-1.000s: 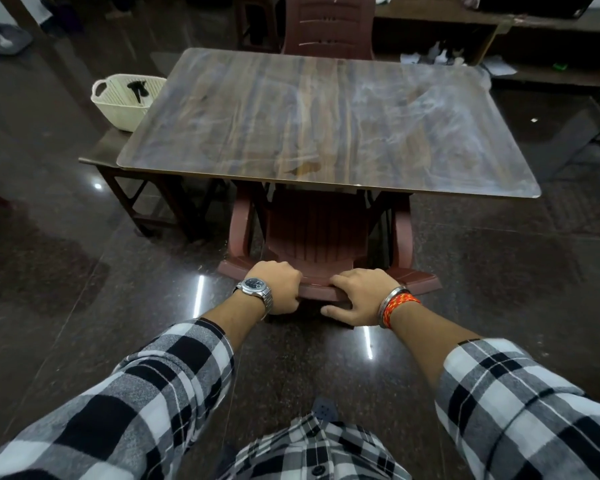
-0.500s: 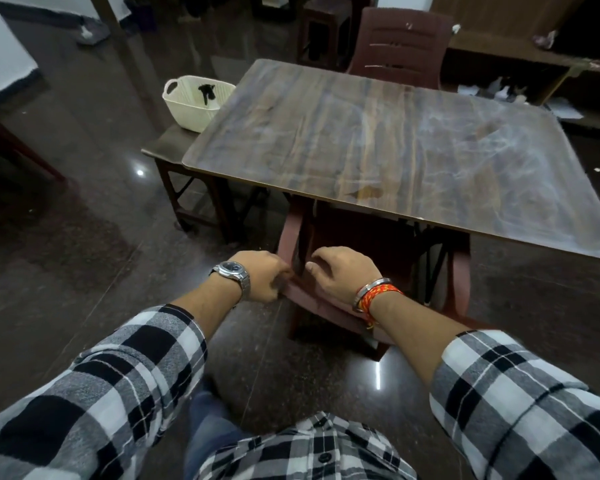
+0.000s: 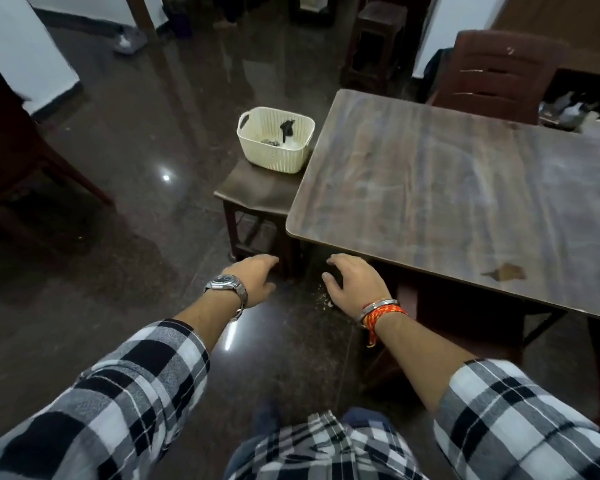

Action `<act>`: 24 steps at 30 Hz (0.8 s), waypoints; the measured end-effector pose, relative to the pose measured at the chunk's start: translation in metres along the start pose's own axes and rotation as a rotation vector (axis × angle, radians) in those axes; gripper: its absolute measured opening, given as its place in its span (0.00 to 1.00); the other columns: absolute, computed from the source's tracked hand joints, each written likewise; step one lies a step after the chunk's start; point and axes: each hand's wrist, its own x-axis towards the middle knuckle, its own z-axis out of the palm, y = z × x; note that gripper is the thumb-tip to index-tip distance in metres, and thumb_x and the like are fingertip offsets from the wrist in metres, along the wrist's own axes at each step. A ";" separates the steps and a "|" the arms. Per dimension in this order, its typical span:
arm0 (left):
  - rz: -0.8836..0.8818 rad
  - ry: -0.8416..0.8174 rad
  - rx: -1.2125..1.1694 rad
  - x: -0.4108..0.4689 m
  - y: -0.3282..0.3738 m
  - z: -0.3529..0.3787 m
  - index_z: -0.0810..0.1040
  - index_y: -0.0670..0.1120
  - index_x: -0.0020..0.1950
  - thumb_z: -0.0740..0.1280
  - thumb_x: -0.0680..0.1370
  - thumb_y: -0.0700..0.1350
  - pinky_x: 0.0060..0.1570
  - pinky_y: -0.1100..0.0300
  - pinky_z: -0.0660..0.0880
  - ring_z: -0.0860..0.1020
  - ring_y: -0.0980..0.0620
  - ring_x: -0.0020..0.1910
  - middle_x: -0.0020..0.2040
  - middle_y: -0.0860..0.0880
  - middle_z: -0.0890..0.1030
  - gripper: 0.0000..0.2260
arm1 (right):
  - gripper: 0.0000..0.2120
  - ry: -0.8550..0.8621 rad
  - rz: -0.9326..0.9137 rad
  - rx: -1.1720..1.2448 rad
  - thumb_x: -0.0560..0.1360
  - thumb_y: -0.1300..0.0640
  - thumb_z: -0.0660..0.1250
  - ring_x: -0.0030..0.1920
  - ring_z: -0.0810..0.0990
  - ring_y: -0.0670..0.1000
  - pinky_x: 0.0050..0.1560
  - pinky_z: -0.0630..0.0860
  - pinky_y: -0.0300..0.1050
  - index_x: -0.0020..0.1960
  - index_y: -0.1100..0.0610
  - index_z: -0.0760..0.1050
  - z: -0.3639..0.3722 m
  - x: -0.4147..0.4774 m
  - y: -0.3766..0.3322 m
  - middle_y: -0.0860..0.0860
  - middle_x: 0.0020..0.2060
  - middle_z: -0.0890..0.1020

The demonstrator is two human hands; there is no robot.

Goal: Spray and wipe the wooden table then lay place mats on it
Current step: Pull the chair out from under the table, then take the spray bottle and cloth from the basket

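Both the left hand (image 3: 253, 277) and right hand (image 3: 352, 284) hang loosely spread and empty beside the smeared wooden counter (image 3: 465, 202), while the likely-light spray bottle (image 3: 286, 131), best gripped by its neck, stands in the cream basket (image 3: 274, 157).

single head-worn view, wide-angle, looks forward and steeply down from standing height. wooden table (image 3: 465, 202) as landmark: camera stands off its near left corner, faces along its left edge. table fills right half of frame, near. basket (image 3: 274, 140) on stool just left of table, beyond corner. far chair (image 3: 499, 74) behind table, upper right. no second view to share.
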 end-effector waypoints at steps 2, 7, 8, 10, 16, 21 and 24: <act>-0.033 0.047 -0.081 0.026 -0.026 -0.017 0.65 0.49 0.77 0.68 0.78 0.51 0.67 0.51 0.71 0.72 0.45 0.71 0.75 0.48 0.71 0.29 | 0.17 0.002 0.027 0.011 0.77 0.51 0.63 0.60 0.76 0.53 0.61 0.71 0.47 0.63 0.57 0.75 0.006 0.033 -0.014 0.52 0.59 0.80; -0.080 0.027 -0.211 0.101 -0.064 -0.041 0.61 0.42 0.79 0.69 0.78 0.48 0.71 0.56 0.64 0.67 0.44 0.75 0.78 0.44 0.66 0.33 | 0.18 0.004 0.131 0.063 0.77 0.51 0.64 0.62 0.75 0.53 0.63 0.70 0.47 0.64 0.58 0.74 0.026 0.128 -0.013 0.53 0.60 0.78; -0.090 0.019 -0.216 0.119 -0.073 -0.046 0.62 0.41 0.78 0.70 0.77 0.48 0.70 0.56 0.64 0.67 0.44 0.75 0.78 0.44 0.66 0.33 | 0.18 0.002 0.142 0.073 0.77 0.52 0.64 0.62 0.74 0.54 0.63 0.70 0.47 0.63 0.58 0.74 0.031 0.151 -0.010 0.53 0.61 0.78; -0.095 0.011 -0.231 0.149 -0.088 -0.055 0.63 0.41 0.77 0.71 0.76 0.48 0.69 0.54 0.67 0.70 0.43 0.72 0.77 0.43 0.67 0.33 | 0.16 -0.012 0.140 0.091 0.77 0.53 0.63 0.61 0.74 0.55 0.62 0.70 0.49 0.63 0.59 0.74 0.039 0.192 -0.007 0.54 0.60 0.78; -0.109 -0.034 -0.191 0.239 -0.130 -0.114 0.56 0.42 0.80 0.69 0.78 0.48 0.73 0.55 0.63 0.65 0.44 0.76 0.80 0.43 0.61 0.36 | 0.17 0.018 0.244 0.222 0.77 0.53 0.64 0.61 0.74 0.55 0.61 0.68 0.45 0.63 0.58 0.74 0.055 0.318 0.000 0.54 0.59 0.79; -0.158 -0.004 -0.292 0.317 -0.156 -0.140 0.55 0.44 0.81 0.70 0.77 0.48 0.72 0.57 0.63 0.67 0.44 0.75 0.80 0.44 0.60 0.37 | 0.16 0.033 0.359 0.325 0.76 0.53 0.64 0.58 0.76 0.55 0.59 0.70 0.45 0.61 0.59 0.75 0.071 0.412 0.004 0.55 0.57 0.79; -0.098 -0.068 -0.267 0.369 -0.172 -0.145 0.51 0.44 0.82 0.69 0.78 0.50 0.75 0.56 0.60 0.61 0.46 0.78 0.82 0.45 0.57 0.39 | 0.15 0.043 0.457 0.388 0.76 0.52 0.65 0.56 0.77 0.56 0.56 0.73 0.46 0.60 0.59 0.75 0.089 0.466 0.006 0.55 0.55 0.80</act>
